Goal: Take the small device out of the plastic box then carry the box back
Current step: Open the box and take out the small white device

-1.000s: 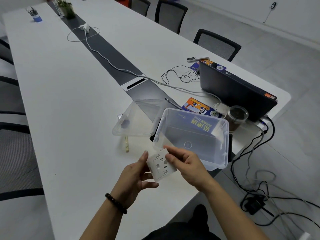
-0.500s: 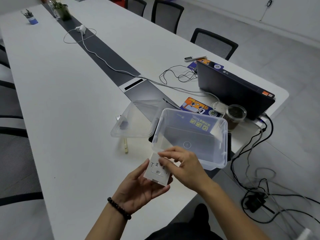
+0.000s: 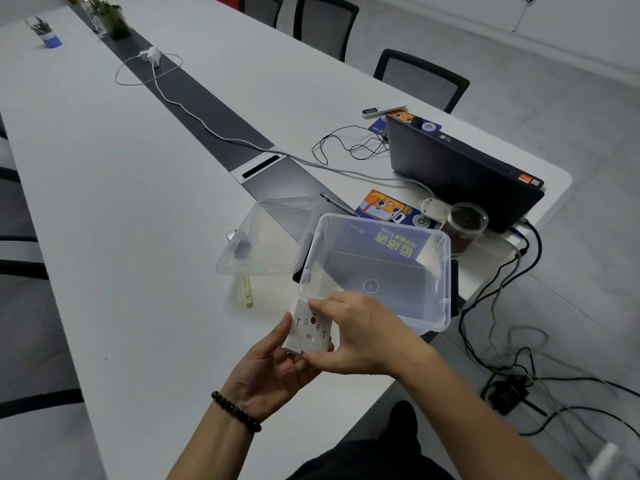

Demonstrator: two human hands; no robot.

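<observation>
Resting in the upturned palm of the left hand [image 3: 273,372], the small white device [image 3: 309,329] sits tilted, its slotted back face up, with the left thumb pressed along its left edge. The right hand [image 3: 360,332] grips the same device from the right side: its fingers curl over the top edge and its thumb meets the lower right corner, so both hands are closed on it. A dark bead bracelet [image 3: 236,411] circles the left wrist.

The device is out of the clear plastic box [image 3: 440,303] and held just in front of the box's near left corner, above the white table [image 3: 114,209]. The box stands open and looks empty, near the table's edge; a dark flat thing shows under it, though what it is cannot be told. Touching the box's left side, the clear lid [image 3: 263,244] lies on the table. Just in front of the lid lies a small pale stick [image 3: 246,291]. Behind the box lies a colourful booklet [image 3: 388,207], and to the box's right rear stands a clear cup [image 3: 465,226] with dark contents. Beyond the cup is a dark laptop [image 3: 460,171], its back toward the box. Black cables [image 3: 498,282] hang off the table edge to the right of the box down to the floor.
</observation>
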